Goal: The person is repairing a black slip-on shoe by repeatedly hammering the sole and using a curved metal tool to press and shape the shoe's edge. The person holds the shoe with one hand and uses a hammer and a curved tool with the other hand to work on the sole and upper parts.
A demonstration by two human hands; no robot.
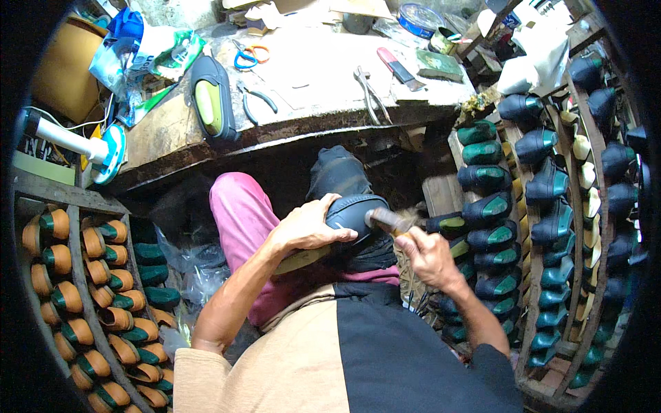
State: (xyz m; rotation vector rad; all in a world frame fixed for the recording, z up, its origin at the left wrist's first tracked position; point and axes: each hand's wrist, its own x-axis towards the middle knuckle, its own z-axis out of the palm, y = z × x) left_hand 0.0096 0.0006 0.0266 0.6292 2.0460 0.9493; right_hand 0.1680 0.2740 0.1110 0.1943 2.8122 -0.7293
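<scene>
You sit hemmed in at a low, cluttered bench [206, 134], with racks of lasted shoes on both sides: tan uppers on green lasts in the left rack [89, 303], dark uppers on green lasts in the right rack [544, 206]. On the bench lie scissors [244, 55], pliers [258, 98], pincers [370, 93], a knife [398, 69], a round tin [420, 19] and one dark shoe [212, 100] resting on its side. The shoe [354, 217] you are working sits in your lap over the pink trouser leg [241, 220], a dark upper already pulled over its last. Your left hand [306, 227] is wrapped firmly around it from the left, fingers curled over the top, holding it steady. Your right hand [430, 256] is closed around the handle of a hammer [385, 220], whose head meets the side of the shoe; the hammer is blurred, so exactly where it touches I cannot tell. Judging by this, the upper is on and you are partway through beating it down; the shoe has not joined the dark ones on the right, and I cannot see its underside to say how much remains.
</scene>
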